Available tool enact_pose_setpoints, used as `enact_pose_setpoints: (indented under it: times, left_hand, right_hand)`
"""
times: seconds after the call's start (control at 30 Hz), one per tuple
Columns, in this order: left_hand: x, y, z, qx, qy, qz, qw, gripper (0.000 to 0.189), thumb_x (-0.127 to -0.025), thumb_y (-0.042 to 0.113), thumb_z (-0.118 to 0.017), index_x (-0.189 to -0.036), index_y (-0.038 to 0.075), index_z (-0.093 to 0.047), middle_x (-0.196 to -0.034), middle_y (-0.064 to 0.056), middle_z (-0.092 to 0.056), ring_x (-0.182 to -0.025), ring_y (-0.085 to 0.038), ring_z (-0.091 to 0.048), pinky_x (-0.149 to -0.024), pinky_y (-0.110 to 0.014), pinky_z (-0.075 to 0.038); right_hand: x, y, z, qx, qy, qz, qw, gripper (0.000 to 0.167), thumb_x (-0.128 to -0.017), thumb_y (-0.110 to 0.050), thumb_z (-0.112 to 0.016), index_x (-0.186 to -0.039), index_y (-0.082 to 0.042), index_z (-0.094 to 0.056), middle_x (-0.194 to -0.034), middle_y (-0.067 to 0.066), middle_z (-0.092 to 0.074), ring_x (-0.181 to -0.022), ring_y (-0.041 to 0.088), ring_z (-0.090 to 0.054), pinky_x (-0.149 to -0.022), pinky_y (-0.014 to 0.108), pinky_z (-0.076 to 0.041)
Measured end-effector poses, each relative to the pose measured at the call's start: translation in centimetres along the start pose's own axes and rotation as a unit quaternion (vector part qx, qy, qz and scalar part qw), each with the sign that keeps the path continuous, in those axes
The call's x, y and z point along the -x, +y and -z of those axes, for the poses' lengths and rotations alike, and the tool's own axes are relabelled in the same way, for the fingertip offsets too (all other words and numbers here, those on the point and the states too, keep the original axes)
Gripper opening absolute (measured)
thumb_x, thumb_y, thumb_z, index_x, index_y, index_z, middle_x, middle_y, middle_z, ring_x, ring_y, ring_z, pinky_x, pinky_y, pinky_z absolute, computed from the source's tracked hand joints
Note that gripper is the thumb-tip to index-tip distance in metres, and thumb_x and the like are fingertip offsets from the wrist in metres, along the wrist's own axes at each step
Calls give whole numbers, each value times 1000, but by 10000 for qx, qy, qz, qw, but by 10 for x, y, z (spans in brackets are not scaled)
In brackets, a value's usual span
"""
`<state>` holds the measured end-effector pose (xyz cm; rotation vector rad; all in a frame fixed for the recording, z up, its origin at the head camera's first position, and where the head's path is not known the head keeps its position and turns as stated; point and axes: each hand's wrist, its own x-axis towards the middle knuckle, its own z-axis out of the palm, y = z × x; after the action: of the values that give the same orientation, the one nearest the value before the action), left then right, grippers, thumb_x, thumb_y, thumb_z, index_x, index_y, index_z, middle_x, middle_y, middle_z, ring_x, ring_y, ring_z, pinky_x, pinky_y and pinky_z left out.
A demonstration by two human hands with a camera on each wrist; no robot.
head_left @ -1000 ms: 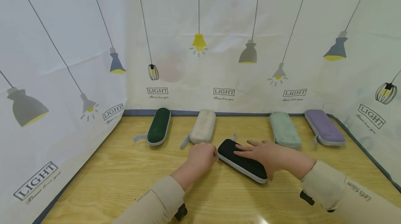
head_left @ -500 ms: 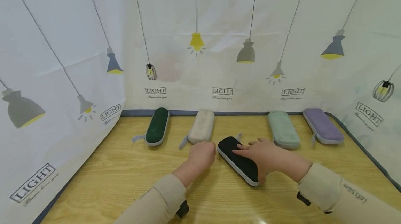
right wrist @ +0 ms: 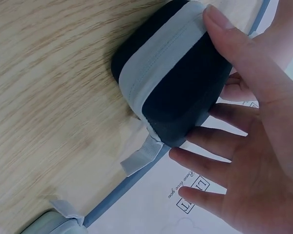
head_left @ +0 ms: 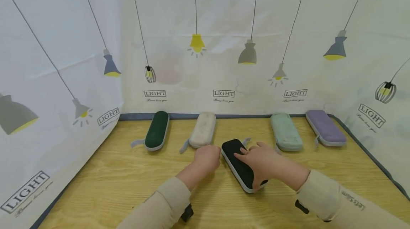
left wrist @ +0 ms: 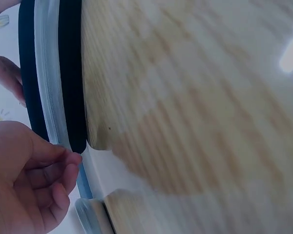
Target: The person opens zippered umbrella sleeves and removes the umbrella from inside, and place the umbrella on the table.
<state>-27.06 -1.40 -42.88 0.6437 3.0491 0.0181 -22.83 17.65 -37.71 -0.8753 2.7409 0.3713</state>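
A black zip case (head_left: 233, 150) with a grey zipper band lies slanted on the wooden table. My left hand (head_left: 207, 159) is curled at its far left corner. In the left wrist view, that thumb and index finger pinch at the end of the zipper band (left wrist: 50, 73); the pull itself is hidden by the fingertips. My right hand (head_left: 267, 163) rests across the lid with its fingers spread. In the right wrist view, the right thumb (right wrist: 222, 22) presses on the near end's band, and the straight fingers touch the lid's edge. A grey fabric tab (right wrist: 142, 157) sticks out of the case.
Along the back of the table stand a dark green case (head_left: 157, 129), a cream case (head_left: 203, 129), a mint case (head_left: 286, 131) and a purple case (head_left: 326, 127). A white cloth (head_left: 224, 72) printed with lamps encloses the back and sides.
The black case has turned, its near end swinging left while the far left corner stays by my left hand. My right hand has moved left with it. The whole head view has shifted slightly.
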Motion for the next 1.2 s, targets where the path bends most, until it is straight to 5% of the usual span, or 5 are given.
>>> enact_pose_setpoints:
  times: [0.33,0.6,0.87,1.2]
  left_hand:
    - [10,4,1,-65,50,-484,9988,17,-91,15,-67,-74,14,-64,-68,4,-60,-62,-13,-59,-56,-32,-50]
    - [18,6,2,145,-65,-291,9995,23,-91,15,-66,-69,16,-61,-68,3,-59,-60,-13,-57,-50,-36,-49]
    - [33,0,1,127,-67,-662,9977,19,-88,12,-68,-72,17,-60,-66,6,-56,-57,-10,-51,-48,-31,-45]
    - [46,-4,-1,309,-26,-728,9969,18,-90,11,-65,-75,19,-63,-65,8,-56,-54,-8,-46,-47,-28,-40]
  right_hand:
    - [-4,-6,-2,95,176,-71,9998,113,-55,-73,-80,-147,-18,-45,-145,12,-47,-124,31,-50,-101,48,-37]
    - [-9,-12,-6,-197,589,-271,9977,111,-59,-79,-73,-145,-14,-48,-142,19,-48,-124,37,-49,-102,51,-36]
    - [-19,-21,-3,-257,727,-485,9958,110,-62,-81,-68,-143,-7,-50,-138,23,-51,-121,39,-53,-101,52,-38]
    - [-31,-17,1,-45,716,-459,9964,105,-65,-77,-70,-138,-3,-54,-130,23,-57,-114,39,-57,-93,53,-44]
